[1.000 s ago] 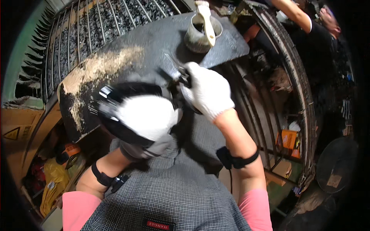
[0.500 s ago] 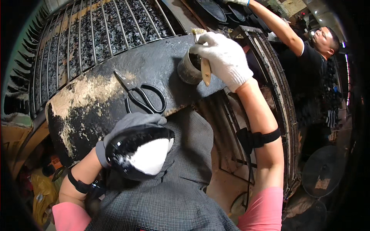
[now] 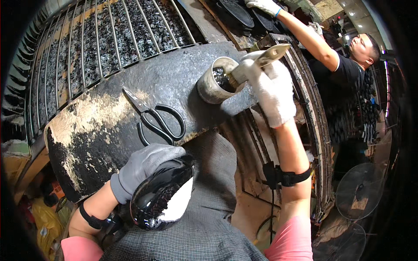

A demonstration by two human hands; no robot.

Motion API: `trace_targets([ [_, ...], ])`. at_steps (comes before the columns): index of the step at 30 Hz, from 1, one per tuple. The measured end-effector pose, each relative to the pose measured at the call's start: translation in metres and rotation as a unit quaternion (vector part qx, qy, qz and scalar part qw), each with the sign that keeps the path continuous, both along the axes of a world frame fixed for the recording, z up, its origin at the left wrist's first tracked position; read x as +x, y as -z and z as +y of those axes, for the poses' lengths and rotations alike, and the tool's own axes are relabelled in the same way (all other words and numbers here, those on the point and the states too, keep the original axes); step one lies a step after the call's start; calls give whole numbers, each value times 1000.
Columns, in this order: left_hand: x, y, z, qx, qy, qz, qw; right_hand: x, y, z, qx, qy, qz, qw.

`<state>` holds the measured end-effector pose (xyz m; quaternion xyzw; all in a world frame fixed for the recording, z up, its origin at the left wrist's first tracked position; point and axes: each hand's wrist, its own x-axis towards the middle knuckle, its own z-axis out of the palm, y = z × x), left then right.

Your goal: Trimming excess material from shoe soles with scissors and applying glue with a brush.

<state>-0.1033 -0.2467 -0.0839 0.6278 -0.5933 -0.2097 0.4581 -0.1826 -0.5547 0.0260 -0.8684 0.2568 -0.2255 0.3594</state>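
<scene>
In my right hand [image 3: 271, 89], in a white glove, is a paintbrush [image 3: 275, 53] with a pale wooden handle. The handle points up and away to the right. The brush's other end reaches over the rim of a stained round cup [image 3: 210, 89] holding dark, shiny liquid. My left hand [image 3: 148, 163], gloved in grey, grips a rounded piece [image 3: 148, 202] above my lap, glossy black over much of it and white on the right side. Between the cup and my left hand lie black-handled scissors [image 3: 152, 117], their blades pointing away from me.
The cup and scissors rest on a dark, worn bench top [image 3: 82, 143] with flaking paint. Beyond it, metal bars [image 3: 115, 39] cover a bed of dark flakes. A co-worker [image 3: 335, 61] reaches toward black ridged pieces [image 3: 237, 13] at the far right. A metal frame [image 3: 311, 113] stands right.
My right hand has turned the brush over: its bristles pointed up and now its handle does, with the bristle end at the cup. The black-and-white piece has tilted and lowered slightly.
</scene>
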Motion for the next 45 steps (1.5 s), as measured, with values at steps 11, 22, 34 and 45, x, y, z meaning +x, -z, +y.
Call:
trace_targets([
  [11, -14, -26, 12, 78, -20, 82, 993, -27, 22, -15, -180, -28, -262, 948],
  [22, -50, 43, -39, -183, -47, -110, 976, -169, 95, 51, 499, 29, -456, 737],
  [34, -77, 74, -103, -260, 13, -187, 947, -172, 152, 26, 375, 110, -313, 865],
  [45, -78, 72, -114, -241, 31, -196, 950, -207, 134, 72, 424, 42, -305, 852],
])
